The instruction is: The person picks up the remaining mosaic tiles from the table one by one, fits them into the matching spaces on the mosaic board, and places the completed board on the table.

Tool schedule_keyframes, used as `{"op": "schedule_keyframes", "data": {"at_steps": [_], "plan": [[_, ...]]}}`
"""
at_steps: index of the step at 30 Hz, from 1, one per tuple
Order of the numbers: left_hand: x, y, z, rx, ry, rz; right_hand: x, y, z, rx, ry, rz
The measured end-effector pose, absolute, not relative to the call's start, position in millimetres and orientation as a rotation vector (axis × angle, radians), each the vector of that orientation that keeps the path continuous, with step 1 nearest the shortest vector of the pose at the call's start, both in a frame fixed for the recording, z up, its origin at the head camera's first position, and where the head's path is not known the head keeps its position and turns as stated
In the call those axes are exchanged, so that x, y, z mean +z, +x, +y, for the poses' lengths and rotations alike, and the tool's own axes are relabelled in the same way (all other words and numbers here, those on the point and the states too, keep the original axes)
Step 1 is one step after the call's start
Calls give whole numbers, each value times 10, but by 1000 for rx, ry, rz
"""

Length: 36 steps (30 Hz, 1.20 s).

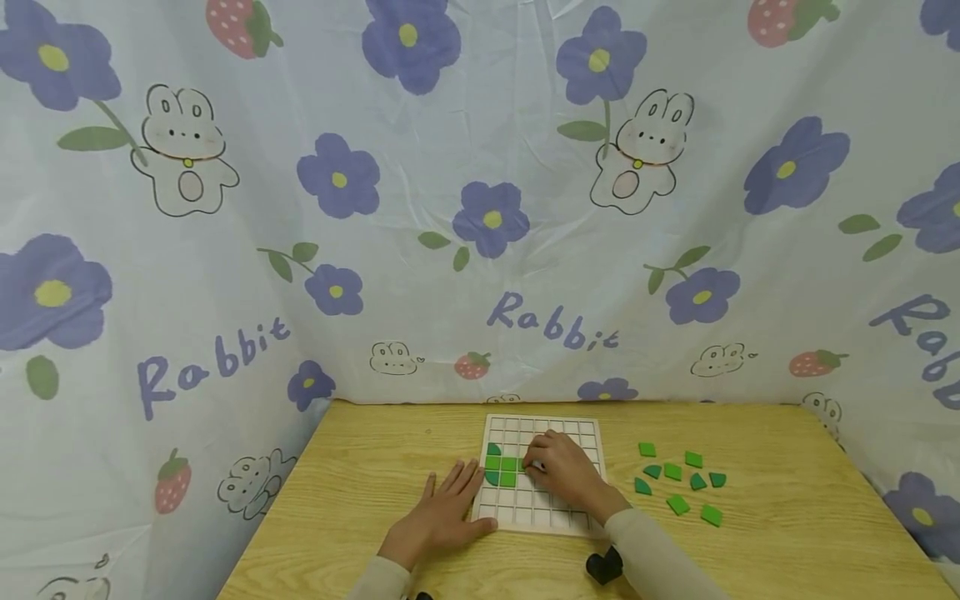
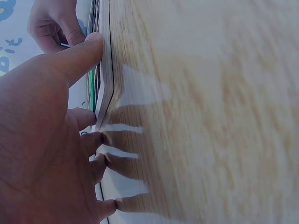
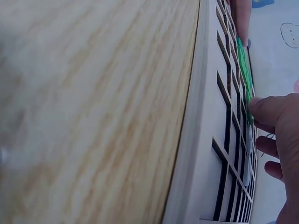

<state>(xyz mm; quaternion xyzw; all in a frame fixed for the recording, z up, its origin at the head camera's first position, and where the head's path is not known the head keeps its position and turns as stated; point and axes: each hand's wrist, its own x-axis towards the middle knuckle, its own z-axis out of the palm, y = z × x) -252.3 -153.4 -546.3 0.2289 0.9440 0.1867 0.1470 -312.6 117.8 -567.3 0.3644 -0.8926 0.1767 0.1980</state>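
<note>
A white grid board (image 1: 551, 522) lies on the wooden table. On its left part sit bright green square tiles (image 1: 508, 479) and dark green quarter-round tiles (image 1: 492, 449), grouped together. My right hand (image 1: 564, 468) reaches over the board, its thumb and fingers pinching a green tile (image 1: 523, 464) beside the grouped ones; fingers mostly cover that tile. In the right wrist view the thumb (image 3: 266, 109) meets the green row at board level. With fingers spread, my left hand (image 1: 442, 512) rests along the board's left edge, its thumb (image 2: 86, 51) at the near corner.
Right of the board, several loose green squares (image 1: 672, 472) and dark green quarter-round pieces (image 1: 717, 480) lie scattered on the table (image 1: 360, 467). A black object (image 1: 603, 567) shows by the right wrist. A printed curtain (image 1: 480, 275) hangs behind the table's far edge.
</note>
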Motion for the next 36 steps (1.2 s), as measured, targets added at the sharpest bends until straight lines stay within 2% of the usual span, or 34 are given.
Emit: {"op": "schedule_keyframes", "data": {"at_steps": [19, 36], "plan": [[-5515, -2603, -1534, 538, 645, 2719, -5636, -3124, 1383, 484, 876, -2488], [-5454, -2561, -1522, 546, 649, 2717, -5522, -3156, 1889, 549, 844, -2400]]}}
